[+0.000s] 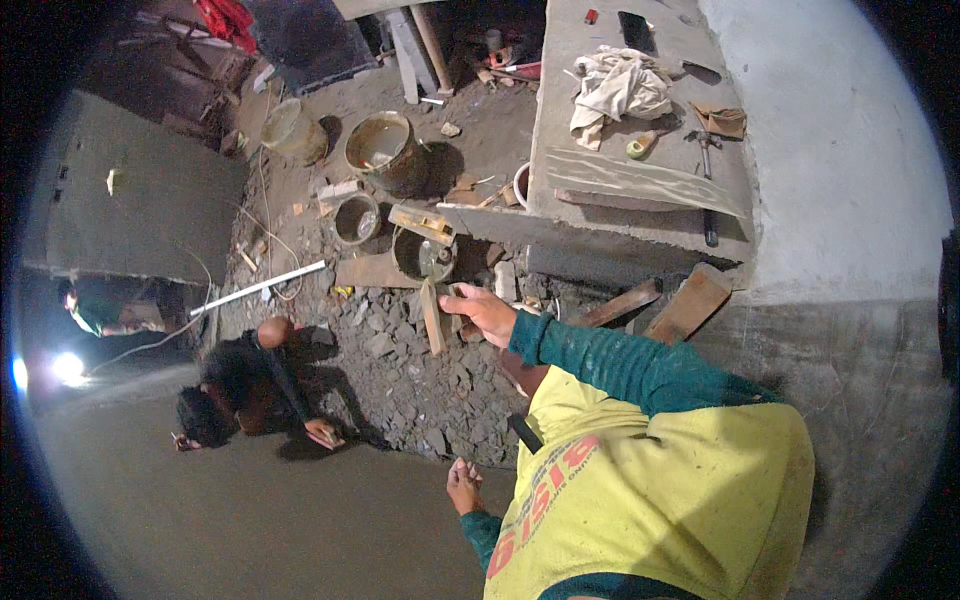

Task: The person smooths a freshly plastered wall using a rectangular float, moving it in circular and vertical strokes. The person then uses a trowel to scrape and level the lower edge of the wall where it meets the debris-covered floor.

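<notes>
My right hand (480,318), at the centre in a teal sleeve, has its fingers closed at the side of an upright pale wooden stick (432,320), gripping it over the rubble (385,345). Beyond it sits a dark bucket (415,260) with a yellowish level or board (421,224) across its rim. My left hand (465,488) is low, beside my yellow shirt, with fingers curled together; what they hold, if anything, is too small to make out. It hangs near the edge where the rubble meets smooth grey mortar (300,510).
A crouching co-worker (235,385) presses a hand on the mortar's edge at left; another person (105,312) is farther back. Several buckets (385,155), a white pipe (255,287) and cables lie around. A concrete slab (650,175) holding cloth and tools adjoins the right wall (840,170), with loose planks (687,305) below.
</notes>
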A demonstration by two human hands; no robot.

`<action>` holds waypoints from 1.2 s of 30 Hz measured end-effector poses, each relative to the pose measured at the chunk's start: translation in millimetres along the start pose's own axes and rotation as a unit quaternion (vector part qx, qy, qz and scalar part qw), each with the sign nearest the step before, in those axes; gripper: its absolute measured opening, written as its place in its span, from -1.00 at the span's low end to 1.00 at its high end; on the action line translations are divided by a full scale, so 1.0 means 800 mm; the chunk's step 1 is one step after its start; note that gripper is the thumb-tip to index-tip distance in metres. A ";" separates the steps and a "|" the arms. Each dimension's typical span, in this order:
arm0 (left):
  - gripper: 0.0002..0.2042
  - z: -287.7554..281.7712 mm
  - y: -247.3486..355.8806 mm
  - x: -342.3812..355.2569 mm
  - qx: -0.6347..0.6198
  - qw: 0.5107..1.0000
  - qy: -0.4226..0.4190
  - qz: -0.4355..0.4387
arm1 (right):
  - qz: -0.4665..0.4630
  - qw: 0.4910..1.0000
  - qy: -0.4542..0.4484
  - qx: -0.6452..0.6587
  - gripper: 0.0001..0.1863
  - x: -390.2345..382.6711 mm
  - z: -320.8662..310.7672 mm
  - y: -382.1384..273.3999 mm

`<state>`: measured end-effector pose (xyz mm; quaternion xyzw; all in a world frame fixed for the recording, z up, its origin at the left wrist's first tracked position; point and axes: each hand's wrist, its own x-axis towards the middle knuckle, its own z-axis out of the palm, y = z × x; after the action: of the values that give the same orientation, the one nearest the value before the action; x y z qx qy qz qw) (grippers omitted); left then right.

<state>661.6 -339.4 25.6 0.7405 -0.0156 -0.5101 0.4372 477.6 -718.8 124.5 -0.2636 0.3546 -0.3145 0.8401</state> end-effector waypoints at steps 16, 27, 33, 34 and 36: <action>-0.42 0.218 0.238 0.012 0.045 0.979 -0.152 0.125 | -0.024 0.998 -0.042 0.032 -0.40 0.048 -0.038 -0.023; -0.51 0.290 0.319 -0.015 -0.205 0.959 -0.172 0.089 | 0.002 0.994 -0.103 0.036 -0.42 0.059 0.001 -0.045; -0.50 0.257 0.299 -0.038 -0.295 0.939 -0.112 0.137 | 0.035 0.990 -0.136 -0.001 -0.43 0.050 0.027 0.007; -0.49 0.246 0.299 -0.048 -0.299 0.937 -0.096 0.155 | 0.059 0.986 -0.153 -0.013 -0.41 0.041 0.043 0.005; -0.49 0.229 0.291 -0.062 -0.298 0.927 -0.042 0.224 | -0.028 0.954 -0.249 -0.165 -0.38 0.048 0.039 0.023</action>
<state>595.2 -575.2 199.0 0.5311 -0.0469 -0.4110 0.7394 528.8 -726.8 114.9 -0.4780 0.1737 -0.2000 0.8374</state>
